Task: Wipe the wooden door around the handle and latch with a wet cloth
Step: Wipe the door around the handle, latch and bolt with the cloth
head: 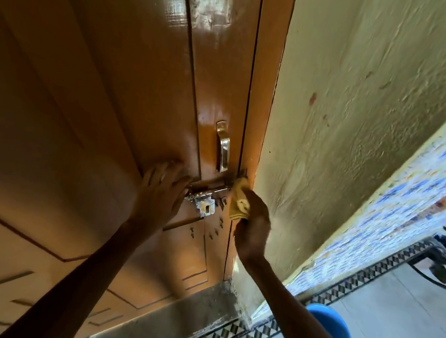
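Note:
A glossy brown wooden door (110, 81) fills the left and middle of the head view. A metal handle (224, 148) stands upright on its right stile. Below it runs a metal sliding latch (205, 194) with a hasp plate. My left hand (160, 190) lies flat on the door, fingers spread, just left of the latch. My right hand (251, 226) grips a bunched yellow cloth (239, 200) and presses it against the door's edge at the right end of the latch bolt. The door shines wet above the handle.
A rough pale yellow wall (356, 127) adjoins the door on the right. Patterned tiles (404, 200) line the wall's lower part. A blue bucket (334, 329) stands on the tiled floor at lower right. A concrete threshold (197, 308) lies under the door.

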Available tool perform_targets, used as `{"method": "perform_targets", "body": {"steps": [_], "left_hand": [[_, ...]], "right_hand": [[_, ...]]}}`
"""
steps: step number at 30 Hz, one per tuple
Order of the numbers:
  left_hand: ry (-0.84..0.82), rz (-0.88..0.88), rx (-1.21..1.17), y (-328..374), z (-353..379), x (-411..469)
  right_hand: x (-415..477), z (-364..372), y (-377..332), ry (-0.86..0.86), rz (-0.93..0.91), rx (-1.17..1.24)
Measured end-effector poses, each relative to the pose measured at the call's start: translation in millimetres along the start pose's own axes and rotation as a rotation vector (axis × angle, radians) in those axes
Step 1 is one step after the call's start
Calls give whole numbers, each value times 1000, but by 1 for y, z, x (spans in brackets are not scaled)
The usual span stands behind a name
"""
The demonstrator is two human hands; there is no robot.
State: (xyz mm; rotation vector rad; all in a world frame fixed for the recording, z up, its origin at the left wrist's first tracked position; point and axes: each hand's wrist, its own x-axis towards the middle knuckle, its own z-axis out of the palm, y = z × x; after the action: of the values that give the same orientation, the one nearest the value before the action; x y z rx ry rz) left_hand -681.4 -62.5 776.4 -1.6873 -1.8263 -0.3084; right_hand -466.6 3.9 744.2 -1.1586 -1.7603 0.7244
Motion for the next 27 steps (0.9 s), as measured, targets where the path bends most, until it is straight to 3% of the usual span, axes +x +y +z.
{"method": "perform_targets", "body": {"steps": [4, 12, 16, 19, 24, 27], "left_hand": [[-98, 11, -12, -11, 17, -33], [-60, 53, -43, -36, 11, -56], [-6, 22, 203, -51, 2, -56], [-37, 96, 305, -65, -1, -48], [-60, 137, 391, -74, 4, -50], [-70, 132, 399, -71, 2, -49]], "right_hand": [[1, 43, -4, -90, -247, -190], [1, 61, 12, -97, -300, -294], [5, 63, 4, -28, -262, -254], [-10, 86, -12, -8, -165, -142], [-8, 81, 11, -103, -411, -185], [16, 63, 17, 12, -259, -212]]}}
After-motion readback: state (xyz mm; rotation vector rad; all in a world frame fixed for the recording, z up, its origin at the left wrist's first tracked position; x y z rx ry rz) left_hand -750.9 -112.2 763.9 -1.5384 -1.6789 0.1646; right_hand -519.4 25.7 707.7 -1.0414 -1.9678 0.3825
